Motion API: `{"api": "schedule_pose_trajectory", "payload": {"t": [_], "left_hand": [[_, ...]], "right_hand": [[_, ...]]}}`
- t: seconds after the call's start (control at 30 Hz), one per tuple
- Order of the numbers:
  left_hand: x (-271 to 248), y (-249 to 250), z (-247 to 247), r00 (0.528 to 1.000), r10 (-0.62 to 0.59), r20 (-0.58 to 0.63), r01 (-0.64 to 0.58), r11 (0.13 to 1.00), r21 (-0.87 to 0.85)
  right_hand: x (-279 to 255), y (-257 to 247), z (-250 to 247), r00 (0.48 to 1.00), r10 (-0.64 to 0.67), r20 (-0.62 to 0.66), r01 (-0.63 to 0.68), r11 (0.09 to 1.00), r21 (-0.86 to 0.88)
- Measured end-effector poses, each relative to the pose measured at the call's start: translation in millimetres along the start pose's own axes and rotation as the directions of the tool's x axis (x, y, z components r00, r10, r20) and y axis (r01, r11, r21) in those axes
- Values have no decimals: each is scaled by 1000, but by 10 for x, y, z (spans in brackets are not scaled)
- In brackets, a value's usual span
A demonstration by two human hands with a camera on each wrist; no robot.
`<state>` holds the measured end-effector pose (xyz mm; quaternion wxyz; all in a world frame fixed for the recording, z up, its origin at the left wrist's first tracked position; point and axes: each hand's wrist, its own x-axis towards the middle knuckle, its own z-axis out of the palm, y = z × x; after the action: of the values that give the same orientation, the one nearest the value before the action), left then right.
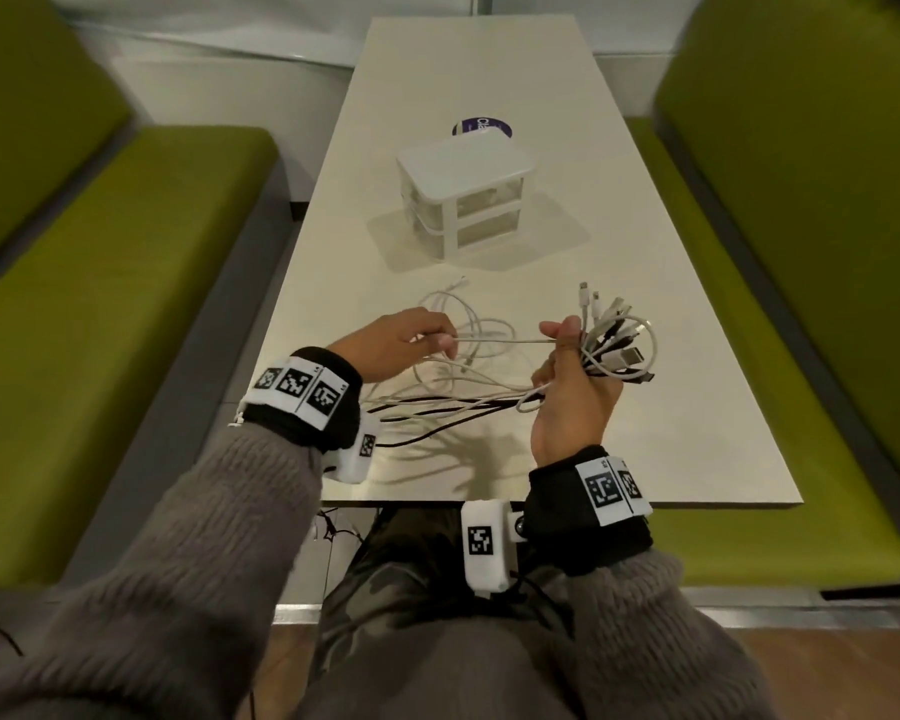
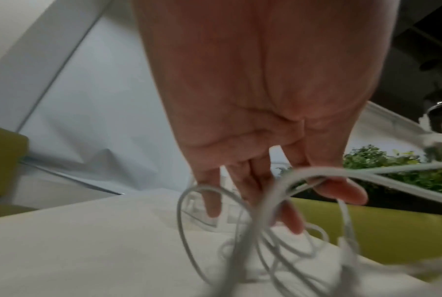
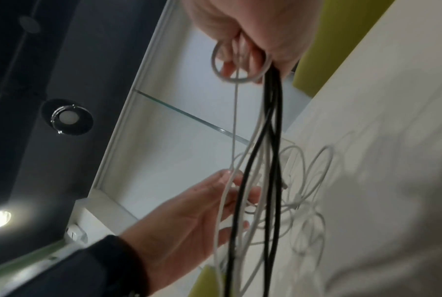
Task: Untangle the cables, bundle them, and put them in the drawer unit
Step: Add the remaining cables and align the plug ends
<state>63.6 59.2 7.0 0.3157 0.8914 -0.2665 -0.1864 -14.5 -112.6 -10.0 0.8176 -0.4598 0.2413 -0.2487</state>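
Gripping the gathered cables (image 1: 606,345) in my right hand (image 1: 575,397), fingers curled tight round them above the table's (image 1: 671,433) near end, I pinch one white strand (image 1: 500,343) with my left hand (image 1: 401,345). Farther off stands the drawer unit (image 1: 463,192), well apart.

One drawer unit (image 1: 463,197), two hands, two green benches, several tangled cables (image 1: 468,366).

You can read only "Cla" in white letters on the dark purple round sticker (image 1: 481,128) on the table behind the drawer unit (image 1: 463,194); its remainder is hidden.
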Motion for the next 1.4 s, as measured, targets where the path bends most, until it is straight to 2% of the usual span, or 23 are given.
{"api": "schedule_pose_trajectory", "payload": {"t": [0.13,0.2,0.27,0.33,0.43,0.57,0.63,0.7,0.8,0.97,1.07,1.23,1.4], "left_hand": [[14,-254,-121,991,-135,24,132,986,101],[25,-313,-123,987,-160,-8,160,987,28],[43,-296,-100,987,-140,-82,131,986,-105],[52,-196,-69,985,-107,-136,74,970,-230],[75,-50,7,984,-64,-169,26,975,-219],[121,125,153,975,-2,-224,-27,991,-129],[134,237,211,968,18,-250,-58,986,-154],[146,315,247,961,44,-273,-97,979,-182],[146,357,271,964,82,-253,-123,981,-149],[150,349,236,970,73,-232,-112,981,-160],[176,268,144,989,25,-148,-53,981,-187],[265,101,55,1000,18,-5,-18,1000,-18],[400,25,-9,997,41,-71,-37,998,53]], "right_hand": [[27,49,-51,988,-52,-144,57,998,33],[49,48,-76,984,-76,-163,79,997,13],[49,32,-79,985,-87,-146,85,996,-19],[53,4,-75,994,-50,-99,43,996,-72],[52,-26,-56,999,32,10,-31,995,-96],[-22,41,-9,964,4,267,59,972,-228],[-64,70,34,938,27,346,83,951,-298],[-86,90,70,928,13,373,111,945,-309],[-79,83,97,960,-35,277,104,965,-239],[-61,69,113,975,-67,211,114,969,-218],[-51,103,95,996,-14,86,29,983,-180],[-88,119,52,1000,14,-24,-17,988,-156],[-184,35,67,999,16,-31,-22,983,-181]]}}
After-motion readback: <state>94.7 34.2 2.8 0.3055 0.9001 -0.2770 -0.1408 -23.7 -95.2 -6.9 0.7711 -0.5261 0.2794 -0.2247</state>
